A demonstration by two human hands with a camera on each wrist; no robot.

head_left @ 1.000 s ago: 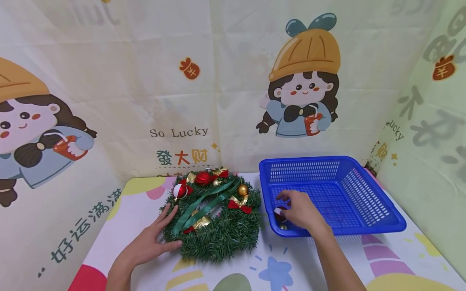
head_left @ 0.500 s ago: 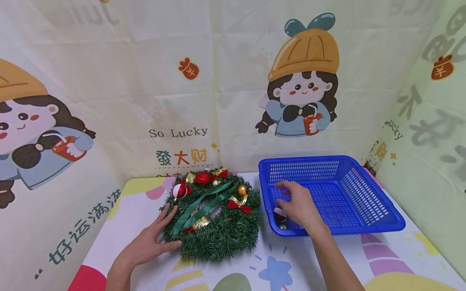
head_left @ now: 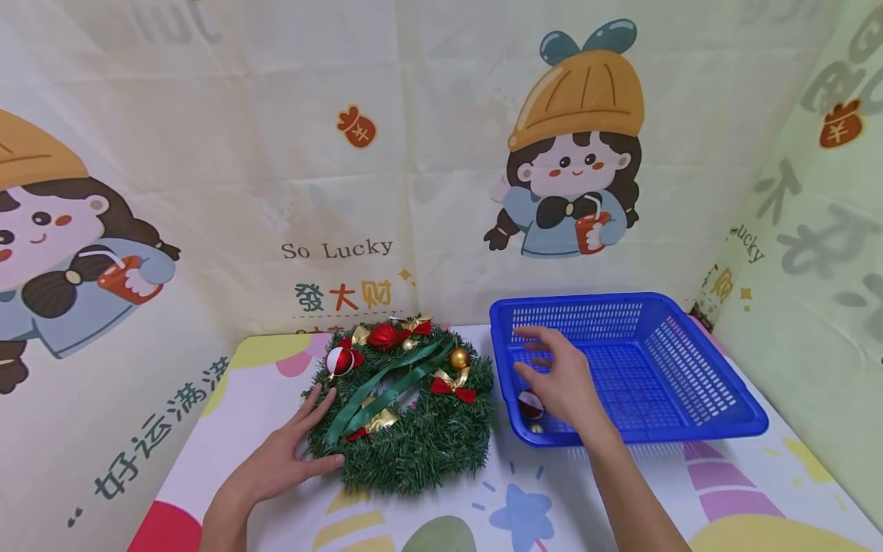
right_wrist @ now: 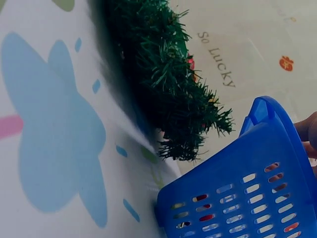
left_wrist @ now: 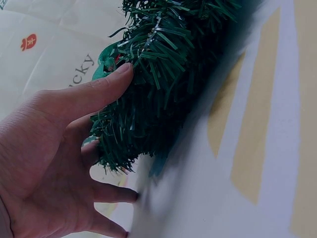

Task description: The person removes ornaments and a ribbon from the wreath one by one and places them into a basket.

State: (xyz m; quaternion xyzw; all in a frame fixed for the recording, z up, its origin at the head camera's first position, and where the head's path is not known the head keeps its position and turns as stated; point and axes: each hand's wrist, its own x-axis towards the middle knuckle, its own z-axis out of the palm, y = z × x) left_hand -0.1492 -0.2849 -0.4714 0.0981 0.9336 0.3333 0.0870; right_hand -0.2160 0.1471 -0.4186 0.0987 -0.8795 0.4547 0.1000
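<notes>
We see the left hand (head_left: 283, 460) with fingers spread, thumb and fingertips resting against the left side of the wreath (head_left: 428, 452), steadying it rather than gripping it. The right hand (head_left: 562, 387) hangs over the near left part of the basket (head_left: 641, 383), its fingers loosely bent, thumb apart, and we see nothing between them. Just below it, in the near left corner, lies the ball (head_left: 530, 405), red and white, with a gold bead (head_left: 536, 428) beside it.

The wreath lies flat on the table (head_left: 276, 391), just left of the basket. Across it runs a green ribbon (head_left: 389, 396), and around its far half sit a striped ball (head_left: 339, 361), a red ball (head_left: 383, 336), a gold ball (head_left: 458, 359) and a bow (head_left: 465, 395). Behind everything hangs the backdrop (head_left: 441, 153).

From here, we judge, a pinch on the ball could slip, since its smooth, round surface may roll along the basket floor. A knuckle might catch the rim and push the light basket into the wreath. If the left hand pressed harder, the wreath could slide, and its loose ribbon could snag a passing finger
</notes>
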